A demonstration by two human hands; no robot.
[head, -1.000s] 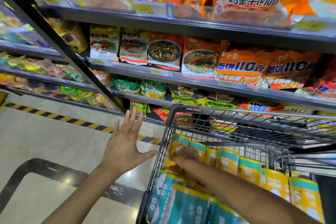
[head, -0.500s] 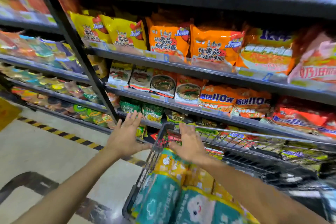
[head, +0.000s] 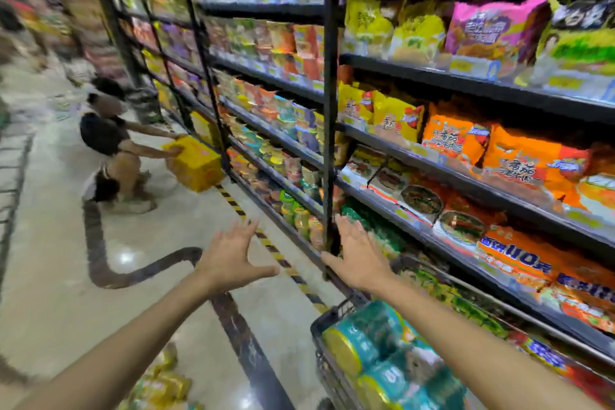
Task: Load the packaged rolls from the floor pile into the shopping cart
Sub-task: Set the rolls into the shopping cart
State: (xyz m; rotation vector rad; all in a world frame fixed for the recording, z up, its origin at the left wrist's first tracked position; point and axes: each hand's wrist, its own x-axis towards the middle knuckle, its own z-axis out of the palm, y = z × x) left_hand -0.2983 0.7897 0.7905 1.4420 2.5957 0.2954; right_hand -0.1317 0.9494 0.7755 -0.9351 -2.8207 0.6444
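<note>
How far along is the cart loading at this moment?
Done: several teal-and-yellow packs of rolls already sit in the cart. In hand: nothing; the left hand and right hand are both open and empty, raised out in front. Left: a blurred floor pile, apparently more packs, lies at lower left, so loading is not finished.

The aisle is brightly and evenly lit from overhead. A white glare spot sits on the glossy floor [head: 126,258], with a second near the bottom edge. Shadows are faint. Motion blur smears the whole frame, and it is worst at the far left, where shapes turn to streaks. Packets [head: 456,143] on the shelves [head: 426,76] break into blocky, jagged patches, their print barely legible. The wide lens tilts the aisle and leans the shelf post [head: 329,110]. The packaged rolls [head: 376,353] at lower right look soft-edged.
</note>
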